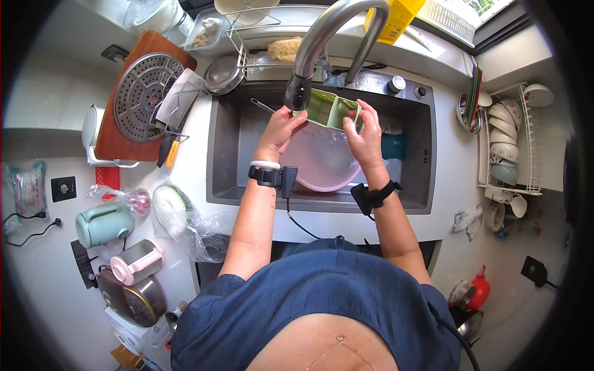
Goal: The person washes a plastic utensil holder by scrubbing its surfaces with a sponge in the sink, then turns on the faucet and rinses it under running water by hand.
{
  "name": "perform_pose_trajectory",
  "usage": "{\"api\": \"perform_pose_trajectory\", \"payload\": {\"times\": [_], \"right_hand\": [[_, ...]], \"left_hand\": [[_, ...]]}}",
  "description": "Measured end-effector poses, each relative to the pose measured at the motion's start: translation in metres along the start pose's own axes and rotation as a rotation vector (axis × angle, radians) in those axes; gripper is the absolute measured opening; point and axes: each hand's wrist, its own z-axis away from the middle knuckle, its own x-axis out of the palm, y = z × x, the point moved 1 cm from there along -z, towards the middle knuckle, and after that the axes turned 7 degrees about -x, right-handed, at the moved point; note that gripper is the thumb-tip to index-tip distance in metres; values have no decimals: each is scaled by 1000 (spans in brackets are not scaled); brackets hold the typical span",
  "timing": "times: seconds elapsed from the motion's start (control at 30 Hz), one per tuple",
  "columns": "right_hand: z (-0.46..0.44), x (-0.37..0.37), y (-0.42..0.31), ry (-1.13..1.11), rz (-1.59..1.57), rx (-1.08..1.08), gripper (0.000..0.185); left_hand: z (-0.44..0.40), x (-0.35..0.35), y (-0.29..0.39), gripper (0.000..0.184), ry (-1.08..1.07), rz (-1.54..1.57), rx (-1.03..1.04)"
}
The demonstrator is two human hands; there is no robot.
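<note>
Both of my hands hold a green box with a divider (321, 106) over the sink. My left hand (283, 132) grips its left end, fingers closed on the wall. On the other side, my right hand (366, 137) pinches the right end, thumb toward the near face. The box is tilted so its inside shows, with two compartments in view. Just above its left end is the head of the metal faucet (298, 93). Below the box sits a pink basin (330, 187) with cloudy water, partly hidden by the box and hands.
The grey sink (416, 167) surrounds the basin, and a dark teal item (394, 146) lies at its right. A wire rack (242, 52) stands behind. At left lean a cutting board (111, 133) and perforated steamer plate (148, 96). Stacked bowls (504, 151) fill a right-hand rack.
</note>
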Motion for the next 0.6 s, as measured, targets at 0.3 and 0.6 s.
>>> {"api": "perform_pose_trajectory", "payload": {"times": [0.3, 0.6], "right_hand": [[17, 30, 17, -112, -72, 136, 20], [15, 36, 9, -153, -123, 137, 20]], "left_hand": [[35, 11, 33, 37, 223, -452, 104], [61, -1, 29, 52, 265, -394, 93]]}}
